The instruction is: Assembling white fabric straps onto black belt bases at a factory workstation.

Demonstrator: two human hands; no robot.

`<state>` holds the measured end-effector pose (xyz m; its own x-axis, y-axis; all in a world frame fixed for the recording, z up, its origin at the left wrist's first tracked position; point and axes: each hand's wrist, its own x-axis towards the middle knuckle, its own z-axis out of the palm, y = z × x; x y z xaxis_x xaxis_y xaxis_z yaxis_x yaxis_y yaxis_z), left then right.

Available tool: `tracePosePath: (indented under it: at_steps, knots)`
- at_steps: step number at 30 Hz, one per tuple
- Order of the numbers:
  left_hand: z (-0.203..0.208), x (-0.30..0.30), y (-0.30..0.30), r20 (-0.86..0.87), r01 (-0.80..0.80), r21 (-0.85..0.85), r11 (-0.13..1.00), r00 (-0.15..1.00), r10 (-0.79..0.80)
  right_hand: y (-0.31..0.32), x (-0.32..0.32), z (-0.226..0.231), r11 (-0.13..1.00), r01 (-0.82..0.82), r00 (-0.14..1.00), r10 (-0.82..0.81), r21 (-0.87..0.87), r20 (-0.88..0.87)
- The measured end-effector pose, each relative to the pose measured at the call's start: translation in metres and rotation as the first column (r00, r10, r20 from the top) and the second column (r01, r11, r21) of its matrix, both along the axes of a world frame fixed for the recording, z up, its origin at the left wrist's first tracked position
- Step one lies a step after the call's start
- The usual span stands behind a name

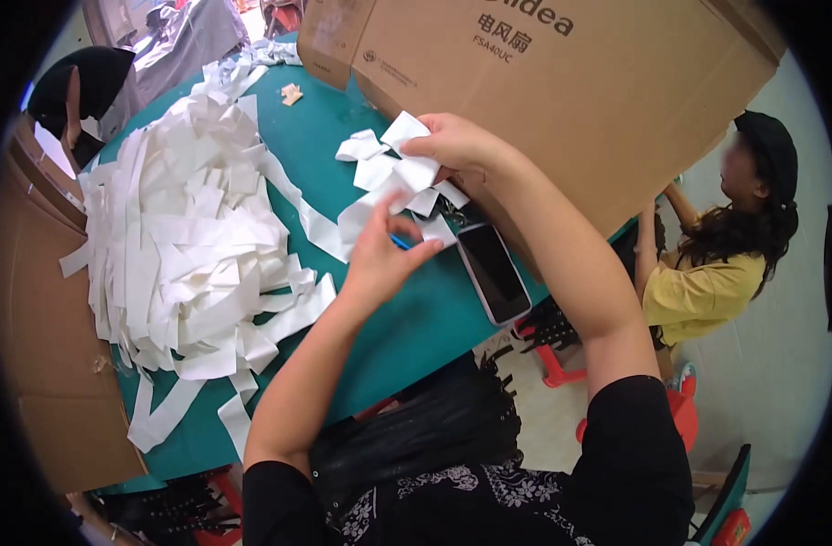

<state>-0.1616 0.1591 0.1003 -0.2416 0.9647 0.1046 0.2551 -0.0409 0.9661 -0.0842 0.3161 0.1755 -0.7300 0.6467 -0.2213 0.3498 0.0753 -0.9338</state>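
Observation:
My right hand (461,146) is closed on a small white fabric piece (405,132) over the green table. Below it lie several loose white pieces (377,171), some overlapping. My left hand (380,259) is just nearer, its thumb and fingers apart and its fingertips blurred by motion. A bit of a blue object (399,241) shows between that thumb and the fingers; what it is, and whether it touches the hand, I cannot tell. Left of my hands a large heap of white fabric strips (193,237) spreads over the table. One strip (302,214) trails from it toward my left hand.
A phone (494,273) lies on the green table (407,337) beside a dark small item (452,214). A big cardboard box (562,100) stands at the far right, more cardboard (52,346) at the left. A person in a yellow shirt (707,291) is at the right, near a red stool (680,419).

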Motion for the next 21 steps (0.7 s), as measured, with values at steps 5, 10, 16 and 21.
tracePosePath:
  at_steps: [5, 10, 16, 21]
  knots:
    - [-0.008, -0.028, -0.015, -0.469, -0.334, 0.444, 0.831, 0.704, 0.533, 0.015, -0.023, 0.002, 0.976, -0.173, 0.982, 0.181, -0.129, 0.051]
    - [0.009, -0.065, -0.033, 0.213, 0.008, -0.107, 0.994, 0.977, 0.015, -0.002, -0.060, -0.008, 0.880, -0.429, 0.903, 0.422, -0.206, -0.080]
    - [-0.002, -0.038, -0.084, 0.731, 0.048, -0.057, 0.997, 0.683, 0.009, 0.012, -0.102, 0.004, 0.918, -0.193, 0.978, 0.150, -0.348, -0.147]
    - [-0.017, -0.039, -0.119, 0.549, -0.121, -0.043, 0.992, 0.826, 0.124, 0.059, -0.146, 0.008, 0.928, -0.005, 0.948, -0.113, -0.373, -0.296]
